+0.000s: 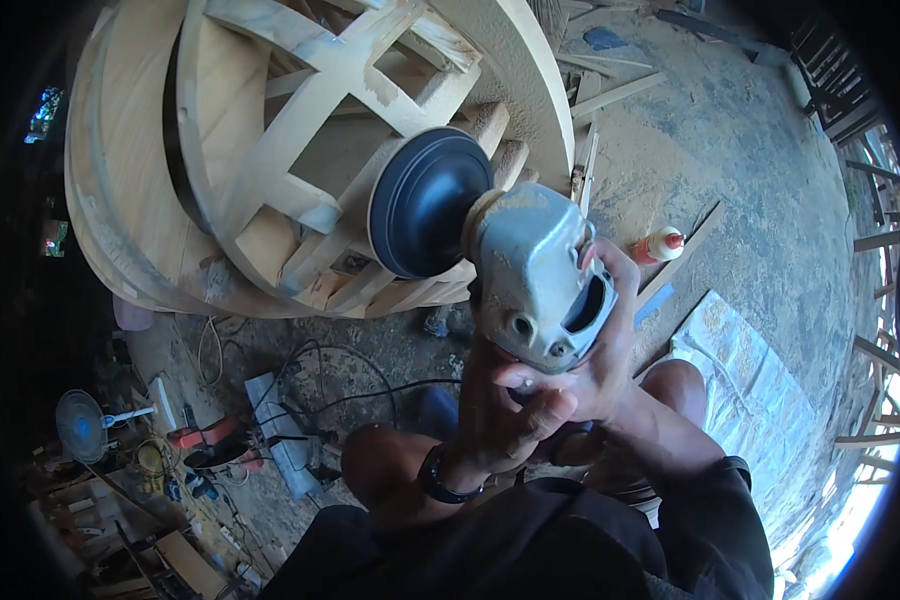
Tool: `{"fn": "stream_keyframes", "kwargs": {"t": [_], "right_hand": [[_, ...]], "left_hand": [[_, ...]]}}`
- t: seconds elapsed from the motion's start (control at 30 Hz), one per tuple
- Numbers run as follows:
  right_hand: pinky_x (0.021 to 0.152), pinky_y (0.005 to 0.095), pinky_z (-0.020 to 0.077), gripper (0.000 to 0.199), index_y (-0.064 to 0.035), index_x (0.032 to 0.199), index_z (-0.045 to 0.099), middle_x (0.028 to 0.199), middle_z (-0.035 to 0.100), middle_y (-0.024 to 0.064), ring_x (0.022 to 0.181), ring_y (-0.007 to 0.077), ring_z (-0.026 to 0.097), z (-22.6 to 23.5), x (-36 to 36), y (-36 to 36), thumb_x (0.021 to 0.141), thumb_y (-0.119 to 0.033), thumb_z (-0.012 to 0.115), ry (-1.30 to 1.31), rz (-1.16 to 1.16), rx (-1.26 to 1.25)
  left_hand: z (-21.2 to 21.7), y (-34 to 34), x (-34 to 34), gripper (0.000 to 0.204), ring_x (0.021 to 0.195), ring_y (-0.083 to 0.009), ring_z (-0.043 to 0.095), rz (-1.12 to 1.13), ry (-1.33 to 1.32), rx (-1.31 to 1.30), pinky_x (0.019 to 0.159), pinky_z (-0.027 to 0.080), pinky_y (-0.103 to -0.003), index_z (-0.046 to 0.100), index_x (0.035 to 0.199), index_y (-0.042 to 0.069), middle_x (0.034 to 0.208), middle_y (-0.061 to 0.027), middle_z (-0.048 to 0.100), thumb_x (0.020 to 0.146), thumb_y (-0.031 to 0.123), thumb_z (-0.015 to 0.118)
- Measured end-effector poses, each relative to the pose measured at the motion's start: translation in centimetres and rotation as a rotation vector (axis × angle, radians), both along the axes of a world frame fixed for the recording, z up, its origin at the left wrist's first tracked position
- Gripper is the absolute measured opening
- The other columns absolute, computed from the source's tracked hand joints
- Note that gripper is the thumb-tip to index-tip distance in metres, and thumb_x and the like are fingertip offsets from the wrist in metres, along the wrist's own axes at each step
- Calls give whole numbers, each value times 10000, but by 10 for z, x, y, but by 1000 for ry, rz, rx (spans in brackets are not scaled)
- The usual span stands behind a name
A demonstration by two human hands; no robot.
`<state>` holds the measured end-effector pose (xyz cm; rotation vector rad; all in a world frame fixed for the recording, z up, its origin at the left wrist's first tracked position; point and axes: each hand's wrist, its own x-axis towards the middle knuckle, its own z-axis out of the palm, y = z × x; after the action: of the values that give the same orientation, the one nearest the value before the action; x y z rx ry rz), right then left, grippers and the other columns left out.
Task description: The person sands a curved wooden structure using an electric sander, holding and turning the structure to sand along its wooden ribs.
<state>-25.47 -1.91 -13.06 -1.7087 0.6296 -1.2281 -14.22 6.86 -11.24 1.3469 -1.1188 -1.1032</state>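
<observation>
Both hands hold an angle grinder [525, 270] with a metal gear head and a black round sanding pad [430, 200]. My right hand [615, 345] wraps around the right side of the tool's head. Below the head, my left hand [500, 405], with a black band at its wrist, is closed around the body; most of its fingers are hidden. The pad faces a large round wooden frame [270, 175] with crossed slats and curved rims. Whether the pad touches the wood I cannot tell.
A white and red bottle [660, 245] stands beside a wooden strip on the dusty floor. Silvery sheeting [745, 375] lies at the right. At the lower left are a fan [82, 426], a red power tool [210, 437] and black cables. Wood offcuts lie at the far side.
</observation>
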Motion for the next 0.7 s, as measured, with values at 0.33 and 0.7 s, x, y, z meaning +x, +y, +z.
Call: {"fn": "stream_keyframes", "kwargs": {"t": [0.33, 0.7], "right_hand": [[970, 359, 467, 856, 34, 1371, 329, 1200, 557, 163, 1100, 210, 575, 39, -7, 23, 798, -350, 836, -549, 62, 361], [768, 431, 576, 655, 19, 1193, 542, 937, 668, 194, 852, 309, 687, 49, -102, 0, 949, -588, 564, -861, 120, 304]], "left_hand": [[10, 24, 6, 1221, 1382, -421, 416, -158, -447, -259, 1102, 397, -436, 21, 1556, -45, 1494, -331, 336, 812, 576, 763], [16, 173, 124, 325, 885, -231, 708, -226, -827, 253, 804, 533, -351, 706, 1048, -27, 953, -169, 730, 891, 258, 714]]}}
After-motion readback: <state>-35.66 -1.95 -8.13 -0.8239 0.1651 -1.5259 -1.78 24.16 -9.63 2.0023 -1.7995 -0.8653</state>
